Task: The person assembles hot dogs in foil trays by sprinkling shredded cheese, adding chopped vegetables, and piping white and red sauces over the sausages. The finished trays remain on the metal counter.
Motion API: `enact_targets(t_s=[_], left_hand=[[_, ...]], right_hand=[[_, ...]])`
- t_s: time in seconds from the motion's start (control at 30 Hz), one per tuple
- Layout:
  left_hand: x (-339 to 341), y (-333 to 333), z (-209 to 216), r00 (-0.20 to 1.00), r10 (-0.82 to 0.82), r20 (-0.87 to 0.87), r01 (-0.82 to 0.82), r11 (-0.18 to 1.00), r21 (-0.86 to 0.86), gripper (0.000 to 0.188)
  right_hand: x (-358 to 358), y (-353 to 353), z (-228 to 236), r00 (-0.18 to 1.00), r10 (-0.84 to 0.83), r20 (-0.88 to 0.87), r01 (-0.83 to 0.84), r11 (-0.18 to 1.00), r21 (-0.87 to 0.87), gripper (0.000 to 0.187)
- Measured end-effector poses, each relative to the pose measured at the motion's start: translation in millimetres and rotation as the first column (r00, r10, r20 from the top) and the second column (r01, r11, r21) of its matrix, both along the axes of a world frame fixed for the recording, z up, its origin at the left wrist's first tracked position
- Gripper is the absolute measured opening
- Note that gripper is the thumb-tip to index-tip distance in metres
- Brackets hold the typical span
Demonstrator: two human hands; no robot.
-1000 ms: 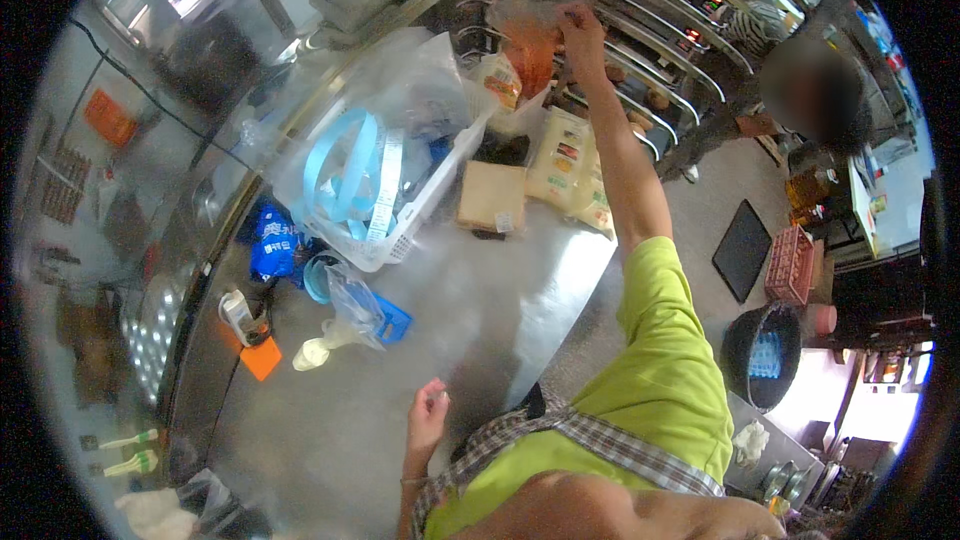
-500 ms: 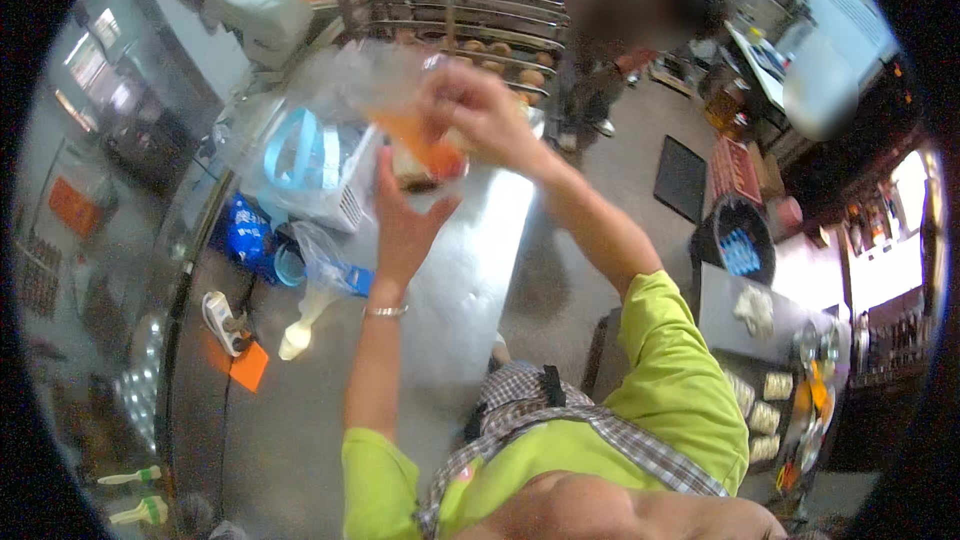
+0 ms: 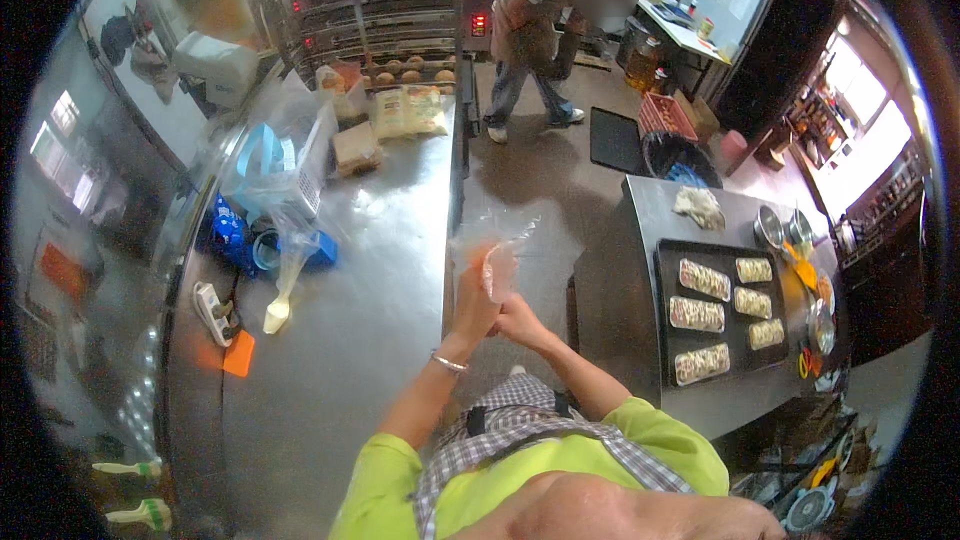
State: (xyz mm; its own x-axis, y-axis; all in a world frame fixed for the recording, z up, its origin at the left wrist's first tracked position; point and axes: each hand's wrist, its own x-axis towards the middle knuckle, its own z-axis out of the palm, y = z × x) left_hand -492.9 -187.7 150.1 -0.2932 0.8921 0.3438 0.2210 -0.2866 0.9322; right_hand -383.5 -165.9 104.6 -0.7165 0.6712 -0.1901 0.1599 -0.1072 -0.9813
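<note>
In front of my body, over the gap between the two work tables, my hands are close together. A clear plastic bag [image 3: 513, 232] with orange markings sits in my left hand [image 3: 474, 305], its wide top standing up past the fingers. My right hand [image 3: 519, 322] is closed against the lower part of the bag, just under the left one. What the bag holds, if anything, I cannot make out. The bag's lower end is hidden by the fingers.
The left steel table [image 3: 330, 370] bears a white basket [image 3: 318, 155], a piping bag [image 3: 280, 308], a power strip [image 3: 212, 312] and bread packs [image 3: 410, 112]. On the right, a black tray [image 3: 725, 345] holds several topped loaves. Another person [image 3: 530, 20] bends beyond, near a floor mat [image 3: 615, 139].
My hands came back from the far end of the left table to in front of my body, carrying the bag. The view has turned right, and the other person shows more fully.
</note>
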Motion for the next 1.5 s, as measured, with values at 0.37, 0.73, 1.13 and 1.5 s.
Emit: enact_targets(t_s=[0.37, 0.73, 1.13, 1.5], left_hand=[[170.1, -29.9, 48.7, 0.694, -0.219, -0.686, 0.443, 0.881, 0.167, 0.015], [366.5, -68.8, 67.7, 0.501, -0.849, 0.167, 0.844, 0.522, 0.126, 0.026], [486.9, -59.9, -2.4, 0.661, -0.577, 0.479, 0.737, 0.618, -0.273, 0.03], [528.7, -63.5, 28.5, 0.72, -0.466, -0.514, 0.546, 0.838, 0.004, 0.047]], right_hand=[[166.6, -53.0, 8.4, 0.55, -0.603, -0.578, 0.618, 0.759, -0.205, 0.023], [364.8, -115.4, 22.9, 0.889, -0.396, 0.227, 0.297, 0.88, 0.372, 0.018], [502.8, -137.0, 44.0, 0.604, -0.685, -0.408, 0.739, 0.673, -0.035, 0.043], [534.3, -66.3, 20.6, 0.018, -0.905, -0.426, 0.957, 0.139, -0.256, 0.028]])
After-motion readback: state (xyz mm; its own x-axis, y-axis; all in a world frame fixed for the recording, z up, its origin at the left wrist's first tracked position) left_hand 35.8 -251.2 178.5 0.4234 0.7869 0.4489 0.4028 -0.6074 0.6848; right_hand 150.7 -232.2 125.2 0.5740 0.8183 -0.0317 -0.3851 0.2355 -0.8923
